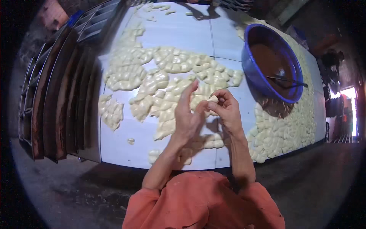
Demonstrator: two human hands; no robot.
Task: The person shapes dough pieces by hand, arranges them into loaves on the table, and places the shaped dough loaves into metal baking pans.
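Note:
Over the white table I hold both hands close together above a spread of pale, glossy dough pieces. My right hand pinches a small piece of dough between thumb and fingers. Beside it, my left hand is open, palm turned toward the right hand and fingers stretched upward. Its thumb points at the pinched piece; whether it touches cannot be told. More dough pieces lie under and around my wrists, and one small lump sits apart near the front left.
A blue tub of brown liquid stands at the right, with a dark-handled tool across it. More dough covers the table's right side. Dark trays stand on edge along the left. Metal racks are at the back left.

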